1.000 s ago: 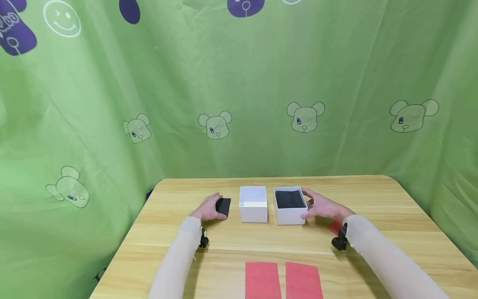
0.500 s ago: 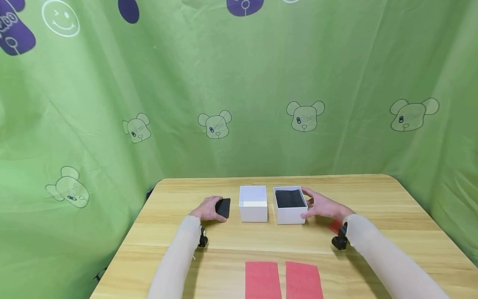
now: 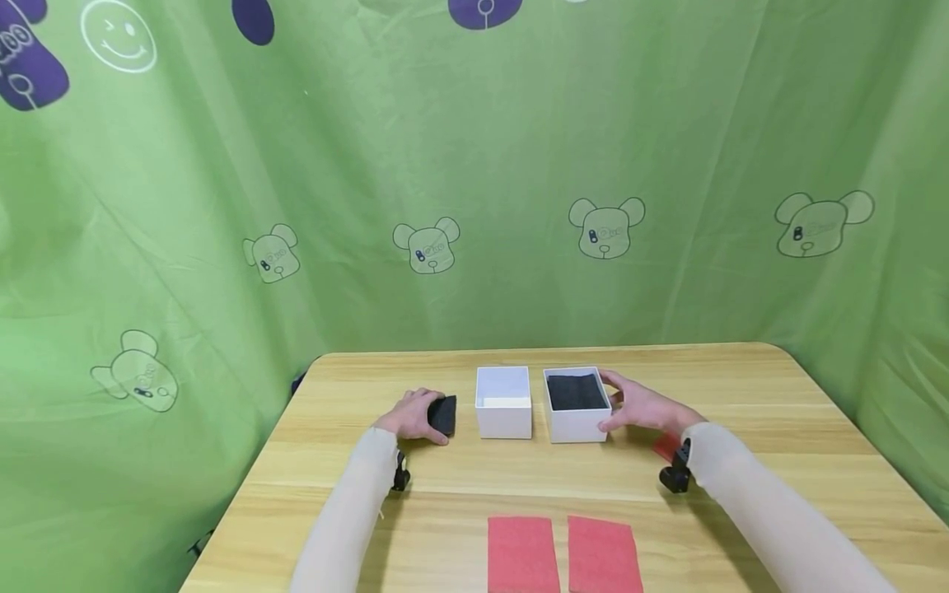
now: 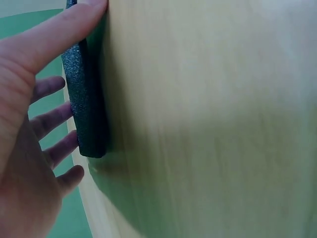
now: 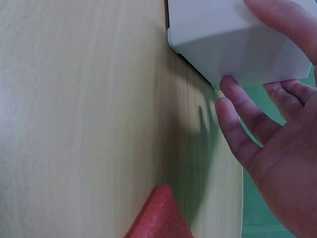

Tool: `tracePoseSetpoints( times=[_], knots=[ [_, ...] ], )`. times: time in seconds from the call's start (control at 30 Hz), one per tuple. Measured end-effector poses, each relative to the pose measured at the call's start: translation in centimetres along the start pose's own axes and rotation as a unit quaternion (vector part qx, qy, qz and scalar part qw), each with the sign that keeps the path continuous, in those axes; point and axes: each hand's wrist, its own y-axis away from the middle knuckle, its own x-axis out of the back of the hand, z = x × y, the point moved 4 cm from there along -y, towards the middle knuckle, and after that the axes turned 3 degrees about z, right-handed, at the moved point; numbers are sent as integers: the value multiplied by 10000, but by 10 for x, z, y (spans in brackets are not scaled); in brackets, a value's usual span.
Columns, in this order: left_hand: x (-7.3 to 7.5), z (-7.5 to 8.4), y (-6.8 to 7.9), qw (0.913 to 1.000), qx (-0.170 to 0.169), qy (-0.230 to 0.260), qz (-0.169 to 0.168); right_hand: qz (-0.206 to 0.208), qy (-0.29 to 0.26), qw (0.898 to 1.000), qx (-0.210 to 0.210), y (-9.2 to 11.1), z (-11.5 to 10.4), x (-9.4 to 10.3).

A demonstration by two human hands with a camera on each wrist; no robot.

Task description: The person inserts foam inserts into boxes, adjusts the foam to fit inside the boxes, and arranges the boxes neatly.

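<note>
My left hand (image 3: pixel 415 415) holds a black foam pad (image 3: pixel 443 416) at the left of the table, thumb on the near edge and fingers toward the far one. In the left wrist view the foam pad (image 4: pixel 80 106) shows as a thick slab with several fingertips against its side. On the right, my right hand (image 3: pixel 643 405) grips the right wall of an open white box (image 3: pixel 580 427), thumb at its near corner and fingers toward the back. Inside that box lies a black foam piece (image 3: pixel 577 392). The right wrist view shows the box's side (image 5: pixel 237 54) between thumb and fingers.
A second open white box (image 3: pixel 504 422) stands between the foam pad and the held box. Two red foam sheets (image 3: pixel 523 553) lie side by side at the table's front. Another red piece (image 3: pixel 666 446) sits under my right wrist. A green curtain (image 3: pixel 489 305) hangs behind the table.
The black foam pad has tilted slightly in my left hand, which has shifted a little toward me. My right hand keeps its grip on the box.
</note>
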Motion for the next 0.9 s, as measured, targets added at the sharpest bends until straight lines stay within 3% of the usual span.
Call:
tracePoseSetpoints(
  times=[0.23, 0.4, 0.7, 0.9],
  knots=[
    [1, -1, 1, 9997, -157, 167, -57, 28, 68, 10000, -26, 0, 0, 1],
    [0, -2, 3, 9999, -67, 136, 52, 3, 57, 10000, 17, 0, -1, -1],
    [-1, -2, -2, 9962, 9, 722, 485, -43, 86, 9999, 62, 0, -3, -1],
    [8, 9, -3, 9934, -72, 764, 858, -7, 63, 10000, 12, 0, -3, -1]
  ],
)
